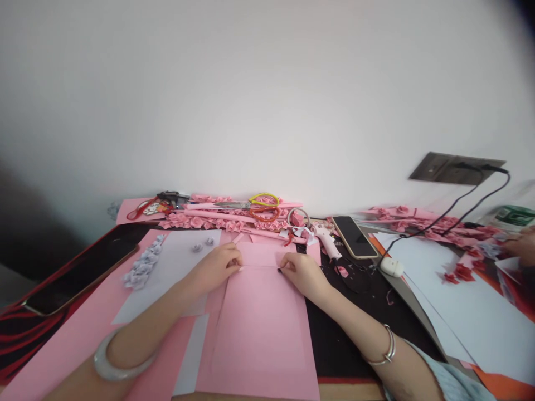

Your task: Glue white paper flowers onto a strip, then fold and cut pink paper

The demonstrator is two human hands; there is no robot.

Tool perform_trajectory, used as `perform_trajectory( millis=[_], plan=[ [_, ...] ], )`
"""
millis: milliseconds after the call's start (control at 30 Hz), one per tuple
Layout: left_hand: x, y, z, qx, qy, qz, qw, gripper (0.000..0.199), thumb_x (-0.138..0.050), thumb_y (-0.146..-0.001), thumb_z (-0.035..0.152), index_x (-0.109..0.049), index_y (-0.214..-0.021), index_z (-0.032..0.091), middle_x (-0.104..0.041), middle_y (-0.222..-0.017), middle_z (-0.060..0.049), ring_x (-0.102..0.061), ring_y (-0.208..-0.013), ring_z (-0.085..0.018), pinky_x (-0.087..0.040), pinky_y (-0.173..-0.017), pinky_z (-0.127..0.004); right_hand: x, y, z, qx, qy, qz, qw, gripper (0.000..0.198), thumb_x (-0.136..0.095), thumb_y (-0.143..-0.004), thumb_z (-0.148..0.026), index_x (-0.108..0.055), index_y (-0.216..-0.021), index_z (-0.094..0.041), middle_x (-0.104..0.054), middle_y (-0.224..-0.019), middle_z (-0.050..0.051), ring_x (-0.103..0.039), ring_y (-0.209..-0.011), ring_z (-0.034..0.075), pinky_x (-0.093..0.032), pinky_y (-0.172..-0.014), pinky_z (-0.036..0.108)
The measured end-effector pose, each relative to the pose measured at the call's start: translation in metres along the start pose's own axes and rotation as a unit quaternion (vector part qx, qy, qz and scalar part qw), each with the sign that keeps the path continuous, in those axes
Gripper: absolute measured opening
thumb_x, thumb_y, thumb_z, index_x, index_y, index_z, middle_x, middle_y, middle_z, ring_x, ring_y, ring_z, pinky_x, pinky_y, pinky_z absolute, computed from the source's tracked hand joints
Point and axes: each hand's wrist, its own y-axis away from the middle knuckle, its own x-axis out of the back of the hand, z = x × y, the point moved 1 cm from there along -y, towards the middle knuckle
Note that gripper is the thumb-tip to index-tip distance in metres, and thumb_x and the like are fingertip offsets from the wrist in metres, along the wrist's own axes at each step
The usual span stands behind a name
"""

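Observation:
A long pink paper sheet [263, 328] lies in front of me, with a line running across its upper part between my hands. At the left end of that line, my left hand [223, 263] has its fingers pinched on the paper. My right hand [298, 272] pinches the paper at the right end, fingertips pressed together. Whether the line is a fold or the edge of a separate strip I cannot tell. Beside my left forearm, white paper flowers [144, 264] rest on a white sheet [169, 262] over more pink paper.
Scissors [246, 206] lie on a pile of pink paper flowers [200, 221] along the wall. A hot glue gun [328, 239], a phone [355, 238] and an earbud case [392, 267] are at right. Another phone [79, 275] lies left. Another person's hand [520, 245] shows far right.

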Motion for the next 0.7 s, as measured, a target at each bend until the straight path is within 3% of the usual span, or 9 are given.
perform_trajectory(
  millis=[167, 300, 500, 700],
  plan=[
    [0.008, 0.006, 0.007, -0.048, -0.042, -0.030, 0.997, 0.023, -0.041, -0.077, 0.010, -0.059, -0.063, 0.017, -0.052, -0.076, -0.001, -0.050, -0.068, -0.013, -0.035, -0.062, -0.024, 0.014, 0.007, -0.010, 0.059, 0.061, -0.043, 0.995, 0.019, -0.046, -0.080, -0.010, -0.063, -0.079, -0.017, -0.065, -0.084, 0.005, -0.059, -0.081, 0.016, -0.037, -0.068, 0.022],
    [0.012, 0.014, 0.016, -0.073, -0.081, -0.055, 0.992, 0.026, -0.044, -0.077, 0.014, -0.055, -0.053, 0.016, -0.049, -0.068, -0.001, -0.047, -0.063, -0.013, -0.031, -0.057, -0.024, 0.022, 0.016, -0.018, 0.103, 0.111, -0.088, 0.984, 0.023, -0.043, -0.085, -0.022, -0.064, -0.078, -0.017, -0.066, -0.077, 0.007, -0.061, -0.075, 0.018, -0.039, -0.064, 0.024],
    [-0.005, 0.012, 0.033, -0.082, -0.115, -0.059, 0.988, 0.024, -0.042, -0.081, 0.019, -0.058, -0.063, 0.016, -0.050, -0.072, -0.003, -0.049, -0.066, -0.013, -0.034, -0.062, -0.025, 0.010, 0.018, -0.039, 0.128, 0.155, -0.103, 0.974, 0.034, -0.033, -0.090, -0.030, -0.050, -0.117, -0.016, -0.066, -0.084, 0.010, -0.063, -0.073, 0.022, -0.042, -0.060, 0.027],
    [-0.009, 0.007, 0.038, -0.039, -0.132, -0.060, 0.989, 0.029, -0.037, -0.085, 0.023, -0.059, -0.067, 0.017, -0.054, -0.073, -0.003, -0.052, -0.067, -0.015, -0.035, -0.063, -0.027, 0.010, 0.011, -0.050, 0.106, 0.178, -0.111, 0.972, 0.033, -0.030, -0.090, -0.031, -0.058, -0.102, -0.018, -0.066, -0.083, 0.011, -0.064, -0.076, 0.024, -0.045, -0.062, 0.030]
  ],
)
